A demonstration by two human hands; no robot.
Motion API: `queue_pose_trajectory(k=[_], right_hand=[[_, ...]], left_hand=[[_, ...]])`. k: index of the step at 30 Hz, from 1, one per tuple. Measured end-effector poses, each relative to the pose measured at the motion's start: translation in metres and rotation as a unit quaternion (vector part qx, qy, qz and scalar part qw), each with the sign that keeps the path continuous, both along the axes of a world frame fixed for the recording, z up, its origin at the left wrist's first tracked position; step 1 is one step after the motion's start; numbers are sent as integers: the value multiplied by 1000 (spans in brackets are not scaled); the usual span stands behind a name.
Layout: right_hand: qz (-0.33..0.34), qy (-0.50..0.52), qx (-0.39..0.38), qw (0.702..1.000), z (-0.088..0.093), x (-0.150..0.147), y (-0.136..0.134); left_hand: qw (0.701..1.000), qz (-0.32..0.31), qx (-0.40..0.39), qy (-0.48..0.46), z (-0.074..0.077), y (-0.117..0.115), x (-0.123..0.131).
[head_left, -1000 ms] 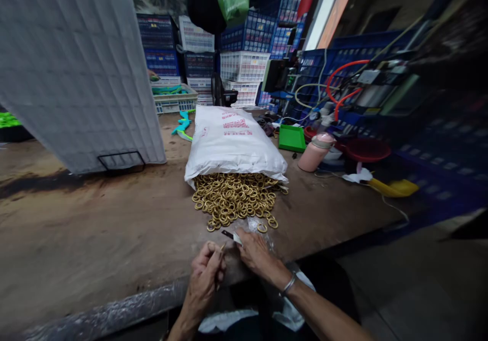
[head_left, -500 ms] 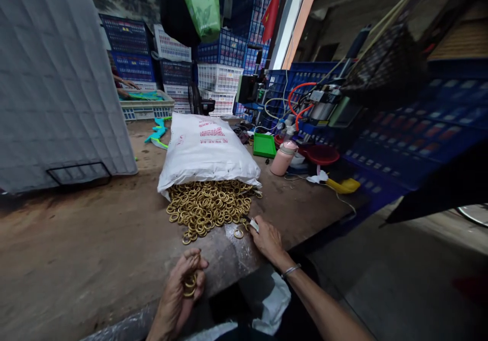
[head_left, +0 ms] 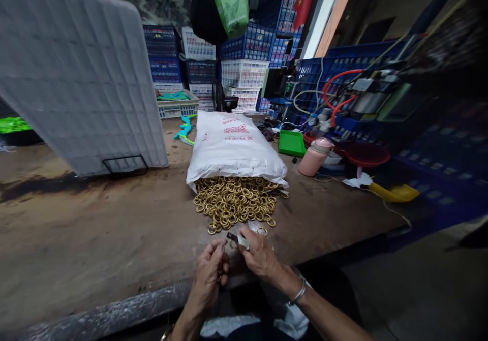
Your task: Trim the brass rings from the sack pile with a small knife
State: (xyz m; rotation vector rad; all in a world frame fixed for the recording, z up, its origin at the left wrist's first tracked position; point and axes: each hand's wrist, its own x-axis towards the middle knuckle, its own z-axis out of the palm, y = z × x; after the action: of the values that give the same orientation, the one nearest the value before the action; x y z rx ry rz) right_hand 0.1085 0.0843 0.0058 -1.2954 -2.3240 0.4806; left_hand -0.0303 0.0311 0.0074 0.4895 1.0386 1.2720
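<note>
My left hand is closed near the table's front edge, with gold-coloured rings partly showing between its curled fingers. My right hand grips a small tool with a dark tip and a pale handle; its exact kind is too small to tell. The tip points at the left hand's fingertips, and a single ring shows just below it. Beyond both hands a heap of gold-coloured rings spills from the open mouth of a white sack with red print.
A quilted grey-white panel stands at the left of the table. To the right are a green tray, a pink bottle, a red dish and a machine with red hoses. Stacked crates fill the back.
My right hand has drawn back from the ring heap to my left hand, carrying the tool. The left hand has turned and its fingers have closed further. The view has swung left.
</note>
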Motion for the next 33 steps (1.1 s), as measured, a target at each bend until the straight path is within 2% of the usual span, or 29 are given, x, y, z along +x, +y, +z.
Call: queue_pose_trajectory(k=[2, 5, 9, 12, 20, 25, 29, 33], right_hand=[[29, 18, -22, 999, 1, -9, -4], [15, 80, -88, 993, 2, -17, -5], [-15, 181, -220, 958, 2, -23, -3], [-34, 211, -277, 937, 1, -25, 0], [-8, 211, -294, 932, 7, -27, -3], [-32, 206, -249, 946, 3, -29, -4], [-19, 211, -233, 949, 0, -29, -4], [-20, 225, -251, 941, 3, -29, -6]], left_hand=[[999, -9, 7, 38, -2, 0, -2], [995, -9, 13, 94, -7, -1, -5], [987, 15, 27, 155, -10, -2, -7], [983, 24, 59, 174, -10, -2, -5], [984, -9, 35, 174, -7, -4, -8], [990, -31, -16, 134, -14, -3, -9], [992, -44, -3, 122, -13, -4, -7], [993, -42, 7, 109, -7, -5, -4]])
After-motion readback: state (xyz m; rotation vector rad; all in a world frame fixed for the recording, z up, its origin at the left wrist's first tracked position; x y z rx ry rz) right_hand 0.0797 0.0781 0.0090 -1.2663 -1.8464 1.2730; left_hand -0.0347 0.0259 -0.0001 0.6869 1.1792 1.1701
